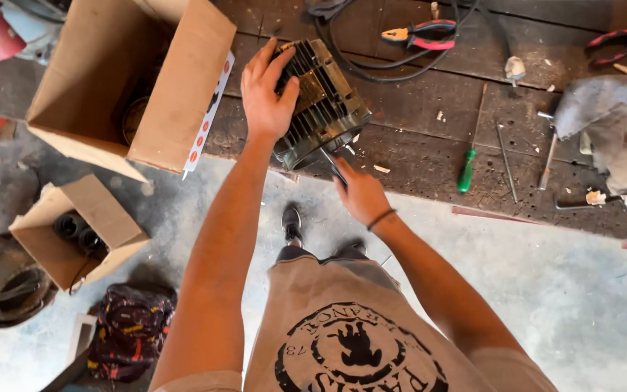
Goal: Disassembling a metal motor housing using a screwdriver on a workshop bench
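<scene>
Head view shows the finned engine cylinder (pixel 321 101) at the near edge of the wooden workbench (pixel 415 109), left hand (pixel 266 91) spread flat over its fins, right hand (pixel 361 192) pinching a thin tool (pixel 334 165) at its base; a firm steadying press and straight tool alignment seem wise.

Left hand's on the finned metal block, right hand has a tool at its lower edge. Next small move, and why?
Probably keep the left hand pressing the grey finned metal engine block down and work the thin dark tool in the right hand further into the lower edge. The block sits tilted near the rim of the dark wooden workbench, so it looks likely to shift if released.
</scene>
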